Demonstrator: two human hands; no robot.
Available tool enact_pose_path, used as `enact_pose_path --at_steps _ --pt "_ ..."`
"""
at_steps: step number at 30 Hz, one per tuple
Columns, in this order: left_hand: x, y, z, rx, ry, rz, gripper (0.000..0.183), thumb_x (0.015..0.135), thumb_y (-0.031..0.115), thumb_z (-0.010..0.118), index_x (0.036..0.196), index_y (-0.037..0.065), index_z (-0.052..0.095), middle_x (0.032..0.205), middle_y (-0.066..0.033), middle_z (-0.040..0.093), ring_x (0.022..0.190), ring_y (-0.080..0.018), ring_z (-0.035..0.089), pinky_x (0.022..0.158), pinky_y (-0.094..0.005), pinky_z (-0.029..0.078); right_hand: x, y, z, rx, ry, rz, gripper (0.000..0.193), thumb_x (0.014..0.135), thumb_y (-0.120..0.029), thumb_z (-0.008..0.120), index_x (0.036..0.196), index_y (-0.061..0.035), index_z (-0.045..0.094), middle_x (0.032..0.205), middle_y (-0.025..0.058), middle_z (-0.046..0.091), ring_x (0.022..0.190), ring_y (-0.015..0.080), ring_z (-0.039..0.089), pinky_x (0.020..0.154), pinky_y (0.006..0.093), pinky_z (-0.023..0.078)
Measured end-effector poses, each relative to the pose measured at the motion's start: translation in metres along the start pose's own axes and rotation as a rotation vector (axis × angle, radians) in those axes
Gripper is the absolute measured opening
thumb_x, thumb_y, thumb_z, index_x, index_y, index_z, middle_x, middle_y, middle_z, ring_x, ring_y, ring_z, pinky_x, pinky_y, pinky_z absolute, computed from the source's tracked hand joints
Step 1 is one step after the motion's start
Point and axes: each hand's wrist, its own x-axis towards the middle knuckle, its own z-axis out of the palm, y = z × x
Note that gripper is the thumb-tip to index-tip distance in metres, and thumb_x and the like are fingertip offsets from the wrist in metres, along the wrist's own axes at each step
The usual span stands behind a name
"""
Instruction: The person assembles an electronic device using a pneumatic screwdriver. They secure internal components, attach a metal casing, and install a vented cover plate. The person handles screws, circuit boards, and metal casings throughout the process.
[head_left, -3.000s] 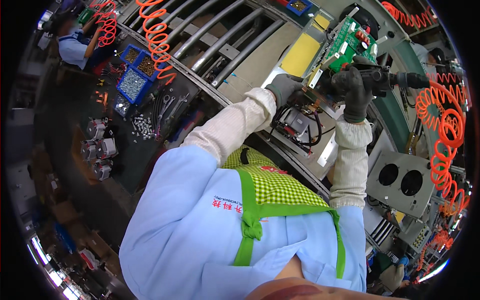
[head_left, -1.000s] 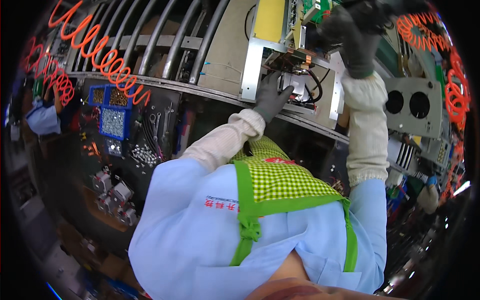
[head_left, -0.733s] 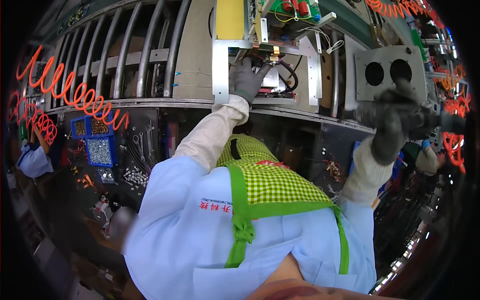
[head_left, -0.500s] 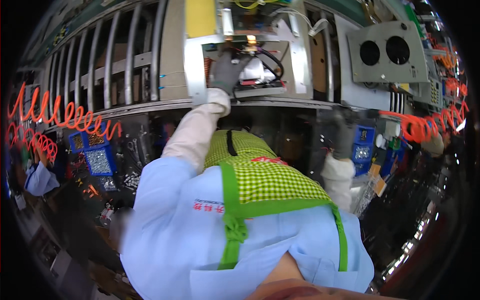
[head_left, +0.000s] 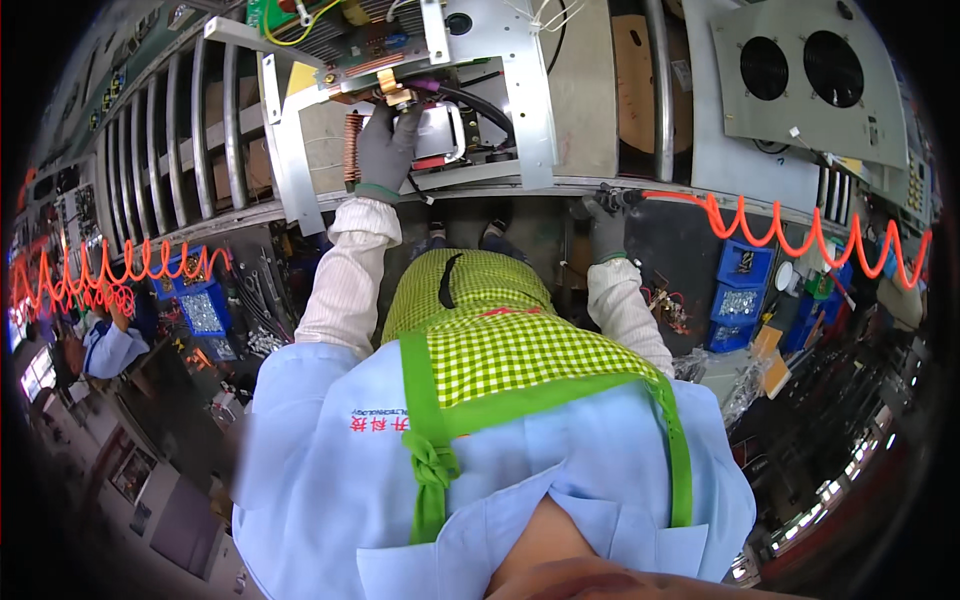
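My left hand, in a grey glove, reaches into an open metal-framed electrical unit. Its fingers are closed at the lower end of a copper bar; whatever small part sits between them is hidden. Beside that hand are a copper coil and a silvery box-shaped component, with thick black cables to its right. My right hand, also gloved, is wrapped round a dark air tool at the bench's front edge. An orange coiled hose runs from the tool to the right.
Metal rollers line the bench at left. A grey panel with two round holes lies at right. Blue bins of fasteners stand below, at left and right. A co-worker's sleeve shows at far left.
My right hand has come left and up to the bench edge with the air tool, stretching the orange hose. My left hand stays at the copper bar; the view has shifted.
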Motion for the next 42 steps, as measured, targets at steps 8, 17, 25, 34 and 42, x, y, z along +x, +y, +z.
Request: enact_pose_path --at_steps 8,17,25,34,42 --pt "-0.006 0.020 0.004 -0.117 0.075 -0.127 0.050 0.084 0.040 0.069 0.108 -0.002 0.058 0.089 -0.0073 0.065 0.077 -0.0123 0.057 0.071 -0.0270 0.047 0.014 0.023 -0.015 -0.161 0.055 -0.071 0.027 0.077 0.001 0.069 0.103 -0.0040 0.061 0.092 0.0012 0.061 0.083 0.0123 0.057 0.076 0.0267 0.047" --pt "-0.002 0.010 0.008 -0.269 0.107 -0.132 0.049 0.082 0.038 0.071 0.108 -0.002 0.058 0.091 -0.0073 0.064 0.079 -0.0123 0.058 0.072 -0.0278 0.047 0.029 0.074 -0.057 -0.150 0.180 0.248 0.046 0.082 -0.004 0.066 0.125 -0.0064 0.051 0.113 0.0057 0.058 0.092 0.0155 0.057 0.073 0.0289 0.048" --pt "0.005 -0.011 0.002 -0.163 0.051 -0.087 0.056 0.079 0.045 0.070 0.104 -0.004 0.059 0.088 -0.0145 0.066 0.078 -0.0201 0.062 0.072 -0.0324 0.048 0.031 0.052 -0.066 0.016 0.184 0.726 0.045 0.093 -0.033 0.056 0.132 -0.0125 0.047 0.113 0.0091 0.057 0.098 0.0244 0.058 0.082 0.0370 0.050" --pt "0.004 -0.007 0.000 -0.117 0.026 -0.012 0.059 0.080 0.040 0.068 0.118 -0.003 0.053 0.111 -0.0217 0.063 0.102 -0.0304 0.062 0.087 -0.0363 0.047 -0.029 -0.149 0.107 -0.169 -0.409 0.085 0.053 0.097 -0.039 0.044 0.133 -0.0015 0.039 0.127 0.0163 0.050 0.113 0.0270 0.054 0.093 0.0396 0.046" --pt "-0.092 -0.104 -0.117 -0.523 -0.153 -0.458 0.042 0.098 0.026 0.046 0.132 0.001 0.044 0.123 -0.0134 0.056 0.110 -0.0230 0.057 0.092 -0.0314 0.047 -0.034 -0.194 0.173 -0.308 -0.719 0.109 0.052 0.092 -0.037 0.050 0.128 0.0001 0.045 0.111 0.0152 0.059 0.098 0.0215 0.061 0.082 0.0346 0.051"
